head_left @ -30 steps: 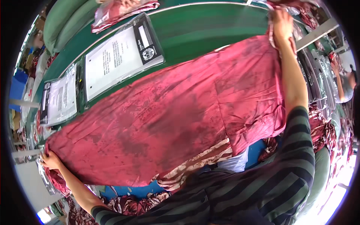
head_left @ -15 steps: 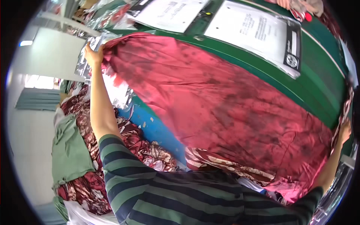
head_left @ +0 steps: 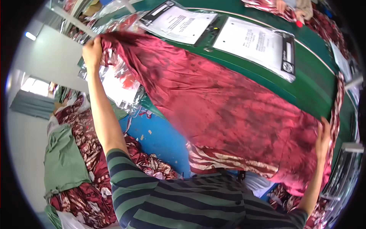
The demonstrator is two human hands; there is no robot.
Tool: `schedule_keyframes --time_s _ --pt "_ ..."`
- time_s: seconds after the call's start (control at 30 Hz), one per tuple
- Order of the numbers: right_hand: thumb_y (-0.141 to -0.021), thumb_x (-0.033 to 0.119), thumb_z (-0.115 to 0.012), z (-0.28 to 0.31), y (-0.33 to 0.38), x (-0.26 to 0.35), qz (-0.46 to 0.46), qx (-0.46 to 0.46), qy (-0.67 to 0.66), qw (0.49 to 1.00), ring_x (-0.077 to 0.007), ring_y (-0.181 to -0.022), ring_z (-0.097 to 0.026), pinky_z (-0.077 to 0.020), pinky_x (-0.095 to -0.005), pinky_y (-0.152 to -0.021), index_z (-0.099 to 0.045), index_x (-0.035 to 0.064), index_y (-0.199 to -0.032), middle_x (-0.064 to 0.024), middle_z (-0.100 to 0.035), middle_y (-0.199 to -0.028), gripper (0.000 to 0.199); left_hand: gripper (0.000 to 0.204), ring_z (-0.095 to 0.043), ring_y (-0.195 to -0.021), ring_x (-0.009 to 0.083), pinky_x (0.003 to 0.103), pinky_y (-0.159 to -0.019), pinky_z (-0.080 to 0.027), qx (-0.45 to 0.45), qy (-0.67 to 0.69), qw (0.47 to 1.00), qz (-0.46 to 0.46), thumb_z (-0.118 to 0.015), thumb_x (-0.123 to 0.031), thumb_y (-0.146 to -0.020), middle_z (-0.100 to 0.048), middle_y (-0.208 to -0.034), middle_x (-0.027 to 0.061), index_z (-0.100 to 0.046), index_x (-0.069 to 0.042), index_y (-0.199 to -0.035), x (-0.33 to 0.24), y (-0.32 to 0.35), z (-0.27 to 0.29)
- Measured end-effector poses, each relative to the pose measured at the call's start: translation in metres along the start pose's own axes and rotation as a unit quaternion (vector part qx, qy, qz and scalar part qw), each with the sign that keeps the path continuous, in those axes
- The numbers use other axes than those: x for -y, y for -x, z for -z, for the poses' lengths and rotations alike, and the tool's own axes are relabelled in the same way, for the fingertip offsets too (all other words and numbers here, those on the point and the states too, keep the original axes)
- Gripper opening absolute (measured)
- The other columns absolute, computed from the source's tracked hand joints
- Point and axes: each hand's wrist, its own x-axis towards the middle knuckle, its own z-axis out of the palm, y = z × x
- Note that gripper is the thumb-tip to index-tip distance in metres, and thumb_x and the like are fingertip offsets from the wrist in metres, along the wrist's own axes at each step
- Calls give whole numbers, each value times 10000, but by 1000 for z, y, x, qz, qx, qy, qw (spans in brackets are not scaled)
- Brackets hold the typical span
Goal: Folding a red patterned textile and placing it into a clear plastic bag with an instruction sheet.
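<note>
A wide red cloth [head_left: 228, 103] with dark blotches is stretched between my two arms, lying partly over the green table [head_left: 316, 91]. A brown and cream striped side of it shows along the near edge. My left hand [head_left: 92, 54] is closed round the gathered far-left corner and holds it raised. At the right end, my right hand [head_left: 323, 138] lies against the cloth with its fingers stretched out. The cloth looks taut near the left hand and loosely wrinkled in the middle.
Two printed sheets in clear sleeves [head_left: 179, 23] [head_left: 255, 44] lie on the table. Beyond, another person's hand [head_left: 301, 14] touches patterned fabric. Heaps of patterned cloth [head_left: 82, 133] and a green cloth [head_left: 65, 160] lie at left, beside a blue floor [head_left: 160, 133].
My right hand has moved inward from the cloth's right end, its fingers now stretched out on it. My left hand has closed more tightly on the corner. The view has shifted slightly.
</note>
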Motion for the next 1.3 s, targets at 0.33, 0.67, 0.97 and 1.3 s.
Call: schedule_keyframes --time_s 0.33,0.67,0.97,1.3 --pt "-957 612 -519 -34 5 97 -132 250 -855 435 -482 -1345 -455 -584 -420 -830 -373 77 -1483 -276 -423 -1497 765 317 -454 -1336 305 437 -1092 -389 239 437 524 -691 -574 -203 -893 -549 -1324 67 -577 -105 -1195 -331 431 13" --pt "-996 361 -548 13 88 -75 -296 -148 -449 830 -142 -798 -576 -441 -231 -740 -709 27 -916 -55 -680 -896 378 524 -519 -1299 346 416 -1158 -359 418 13 818 -394 -479 -336 -1006 -548 -1439 157 -500 -73 -1459 -164 404 -139" --pt "-1000 278 -501 58 86 -144 -334 -236 -585 701 -193 -759 -636 -555 -315 -721 -648 11 -1116 -84 -700 -966 326 444 -596 -1171 384 458 -1026 -459 313 51 823 -471 -449 -354 -1002 -623 -1330 176 -621 -78 -1305 -174 409 -135" --pt "-1013 221 -501 123 129 -195 -365 -285 -578 672 -222 -834 -684 -565 -313 -728 -636 18 -1147 -115 -712 -1010 278 287 -661 -1113 262 315 -961 -499 738 416 443 -293 -634 -7 -896 -703 -1211 119 -687 7 -1177 -268 380 -45"
